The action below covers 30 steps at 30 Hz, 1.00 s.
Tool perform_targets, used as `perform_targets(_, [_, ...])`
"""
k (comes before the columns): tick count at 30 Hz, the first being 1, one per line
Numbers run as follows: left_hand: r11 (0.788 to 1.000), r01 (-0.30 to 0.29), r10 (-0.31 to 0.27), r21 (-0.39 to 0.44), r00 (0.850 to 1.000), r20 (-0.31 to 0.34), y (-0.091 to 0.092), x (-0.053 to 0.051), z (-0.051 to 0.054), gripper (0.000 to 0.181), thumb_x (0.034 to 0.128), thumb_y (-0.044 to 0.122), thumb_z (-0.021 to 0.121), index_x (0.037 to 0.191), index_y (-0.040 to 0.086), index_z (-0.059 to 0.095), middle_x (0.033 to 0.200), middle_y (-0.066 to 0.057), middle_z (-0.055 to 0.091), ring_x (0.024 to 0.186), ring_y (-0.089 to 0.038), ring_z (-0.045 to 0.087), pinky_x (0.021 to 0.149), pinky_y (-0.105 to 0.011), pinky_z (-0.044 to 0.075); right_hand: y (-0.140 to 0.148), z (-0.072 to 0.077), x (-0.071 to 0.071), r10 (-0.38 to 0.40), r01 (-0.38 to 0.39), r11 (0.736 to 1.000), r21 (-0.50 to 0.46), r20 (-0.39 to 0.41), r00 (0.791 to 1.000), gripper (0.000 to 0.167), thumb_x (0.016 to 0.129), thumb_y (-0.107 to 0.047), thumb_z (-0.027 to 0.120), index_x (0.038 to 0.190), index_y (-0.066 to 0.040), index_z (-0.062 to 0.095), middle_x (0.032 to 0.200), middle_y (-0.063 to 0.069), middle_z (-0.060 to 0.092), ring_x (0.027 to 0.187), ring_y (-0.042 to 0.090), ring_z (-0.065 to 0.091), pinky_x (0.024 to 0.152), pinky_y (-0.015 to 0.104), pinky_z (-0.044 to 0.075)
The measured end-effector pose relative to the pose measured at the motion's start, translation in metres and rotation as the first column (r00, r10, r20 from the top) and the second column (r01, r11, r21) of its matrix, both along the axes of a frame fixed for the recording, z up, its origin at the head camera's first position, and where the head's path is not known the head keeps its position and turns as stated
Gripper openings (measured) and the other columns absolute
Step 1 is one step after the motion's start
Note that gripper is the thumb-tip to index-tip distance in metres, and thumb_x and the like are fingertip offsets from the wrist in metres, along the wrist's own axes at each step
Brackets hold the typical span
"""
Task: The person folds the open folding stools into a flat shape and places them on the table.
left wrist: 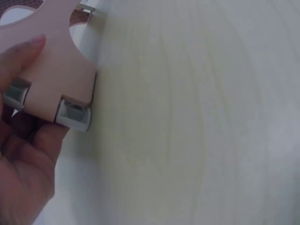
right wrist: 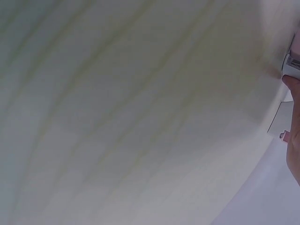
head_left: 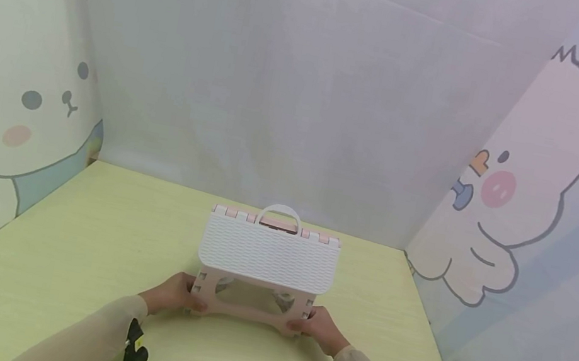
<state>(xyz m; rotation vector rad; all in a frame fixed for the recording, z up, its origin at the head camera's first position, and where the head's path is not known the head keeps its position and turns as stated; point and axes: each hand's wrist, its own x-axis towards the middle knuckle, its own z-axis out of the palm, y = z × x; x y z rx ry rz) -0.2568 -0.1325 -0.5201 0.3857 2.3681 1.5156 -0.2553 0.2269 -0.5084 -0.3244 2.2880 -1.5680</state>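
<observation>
A pink and white folding step stool [head_left: 268, 257] is in the middle of the head view. Its white textured panel slopes towards me, and a white loop handle [head_left: 281, 208] arches above its top edge. Below that panel is a pink leg panel [head_left: 250, 313] with a wide cut-out. My left hand [head_left: 171, 295] grips the leg panel's left side; in the left wrist view its thumb [left wrist: 23, 56] lies across the pink face, the fingers behind the hinged edge. On the opposite side my right hand [head_left: 324, 330] holds the panel, thumb in front. Only part of that hand shows in the right wrist view.
The stool is over a pale yellow table [head_left: 133, 218]. Hanging cloth encloses the back [head_left: 259, 86] and both sides, printed with a rabbit [head_left: 9, 70] at left and a chick [head_left: 548, 147] at right. Black straps [head_left: 135, 349] are on the sleeves.
</observation>
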Motion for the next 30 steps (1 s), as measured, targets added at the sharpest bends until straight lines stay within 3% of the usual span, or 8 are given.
perform_targets(14, [0.997,0.042,-0.042,0.059,0.999,-0.004,-0.0029,-0.0011,-0.0003,0.034,0.0758,0.010,0.079,0.103,-0.007,0.066,0.086,-0.006,0.068,0.073,-0.017,0.054,0.065,-0.031,0.047,-0.0007,0.0015,0.0019,0.000,0.001,1.000,0.013,-0.021,1.000,0.036,0.073,-0.009,0.072,0.102,0.012,0.065,0.092,0.005,0.070,0.074,0.011,0.055,0.063,0.027,0.046])
perform_targets(22, [0.998,0.037,-0.037,0.054,0.999,-0.001,-0.0027,-0.0009,-0.0002,0.037,0.0760,0.011,0.079,0.105,-0.008,0.065,0.090,-0.008,0.068,0.074,-0.017,0.056,0.065,-0.031,0.049,-0.0005,-0.0003,0.0016,0.005,-0.005,1.000,0.003,-0.019,1.000,0.035,0.074,-0.009,0.072,0.100,0.012,0.065,0.090,0.003,0.069,0.075,0.011,0.056,0.065,0.027,0.047])
perform_targets(30, [0.997,0.052,-0.051,0.062,0.999,-0.006,-0.0028,-0.0016,-0.0008,0.035,0.0753,0.011,0.079,0.103,-0.006,0.066,0.088,-0.006,0.067,0.073,-0.017,0.055,0.064,-0.031,0.047,-0.0007,0.0027,0.0034,0.000,0.000,1.000,0.018,-0.010,1.000,0.040,0.073,-0.013,0.072,0.106,0.010,0.065,0.098,0.008,0.070,0.079,0.011,0.059,0.069,0.029,0.050])
